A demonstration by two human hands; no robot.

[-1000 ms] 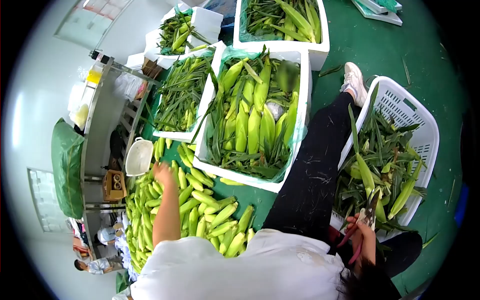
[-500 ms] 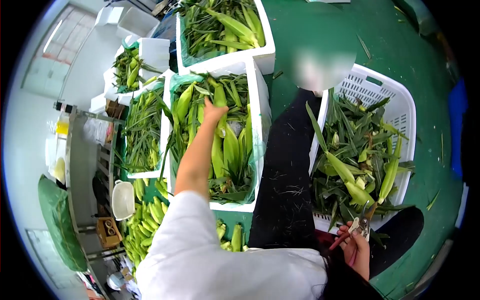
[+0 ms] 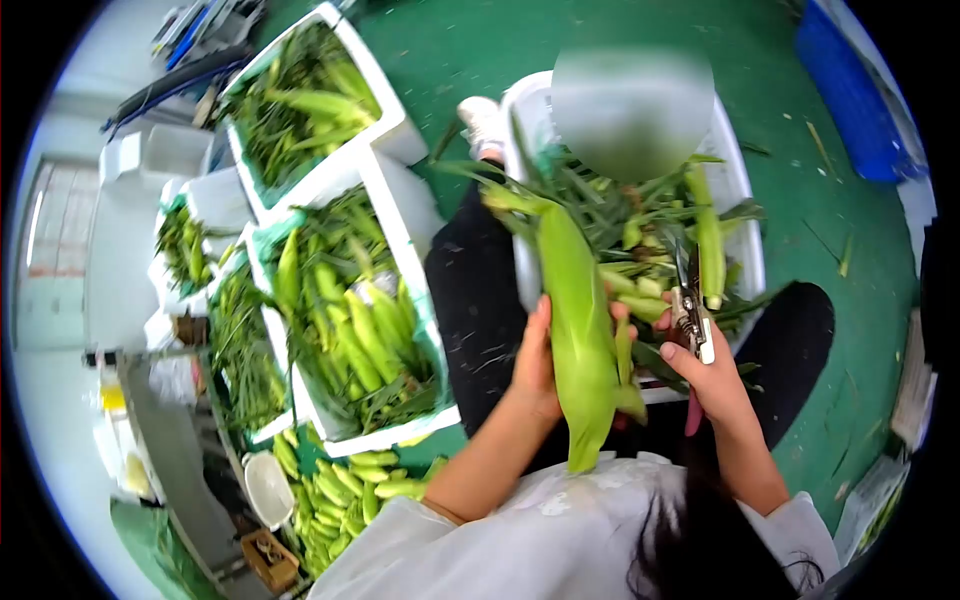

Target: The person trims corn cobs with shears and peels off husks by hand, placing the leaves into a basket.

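Note:
A large green corn ear in its husk [image 3: 578, 325] is upright in front of my body, its leafy end toward the basket. My left hand [image 3: 537, 365] is wrapped round its left side. In my right hand [image 3: 712, 378] are pruning shears [image 3: 690, 318] with dark blades pointing up and a red handle. A smaller piece of husk [image 3: 624, 365] lies between the ear and my right hand. Beyond both hands is the white basket [image 3: 743, 180], holding loose husks, leaves and another ear [image 3: 708, 235].
White foam boxes [image 3: 398, 225] with husked corn and leaves stand at the left. A pile of green ears [image 3: 335, 500] lies at the lower left beside a small white basin [image 3: 268, 490]. A blue container [image 3: 860, 95] is at the upper right.
My left hand has come back from the middle foam box with a large ear, now beside the shears over the basket's near side. The view has swung right.

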